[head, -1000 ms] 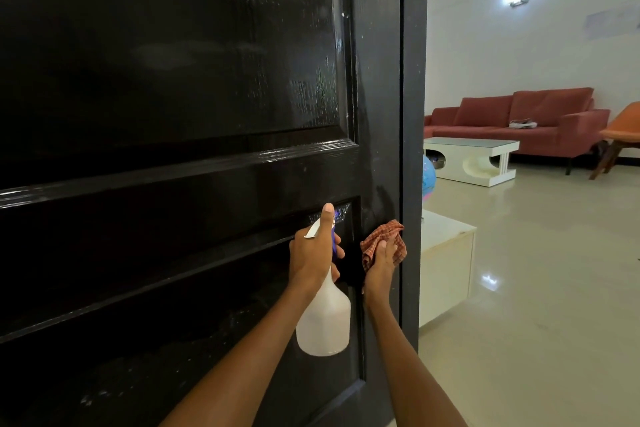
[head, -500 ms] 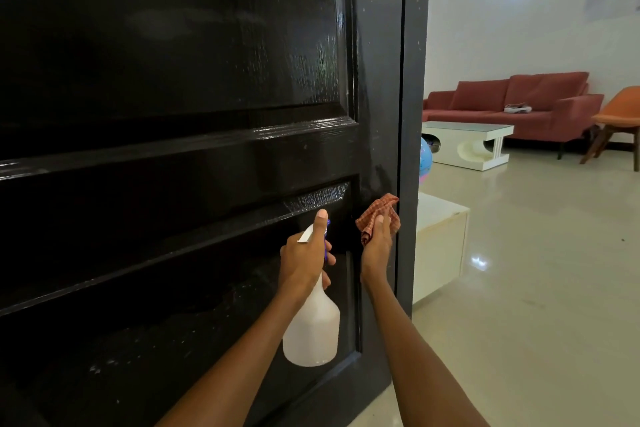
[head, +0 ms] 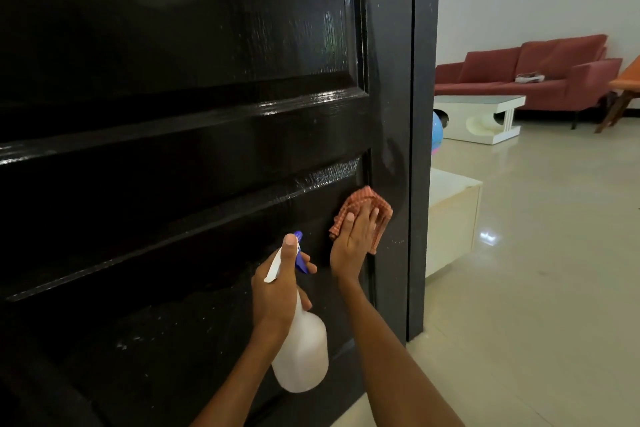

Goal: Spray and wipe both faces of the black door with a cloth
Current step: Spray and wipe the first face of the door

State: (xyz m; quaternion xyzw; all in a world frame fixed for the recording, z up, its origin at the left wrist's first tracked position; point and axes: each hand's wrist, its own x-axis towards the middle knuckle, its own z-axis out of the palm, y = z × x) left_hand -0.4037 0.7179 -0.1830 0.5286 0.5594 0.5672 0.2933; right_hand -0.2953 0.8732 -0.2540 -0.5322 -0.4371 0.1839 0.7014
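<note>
The glossy black panelled door (head: 194, 80) fills the left and middle of the view, its free edge (head: 420, 135) facing right. My right hand (head: 353, 243) presses an orange checked cloth (head: 363, 204) flat against the lower panel, beside the door's right stile, fingers straight. My left hand (head: 277, 291) grips the neck of a white spray bottle (head: 304, 354) with a blue trigger, thumb up along the nozzle, which points at the door just left of the cloth. Wet streaks shine on the mouldings above the cloth.
Past the door's edge lies a tiled floor (head: 540, 253). A low white cabinet (head: 450, 218) stands close behind the door. Farther back are a white coffee table (head: 485, 114), a red sofa (head: 540, 73), a blue ball (head: 437, 132) and an orange chair (head: 627, 83).
My right hand has slid the cloth left, from the door's right stile onto the lower panel, and now lies flat on it. The view has tilted down; the bottle hand has held its place.
</note>
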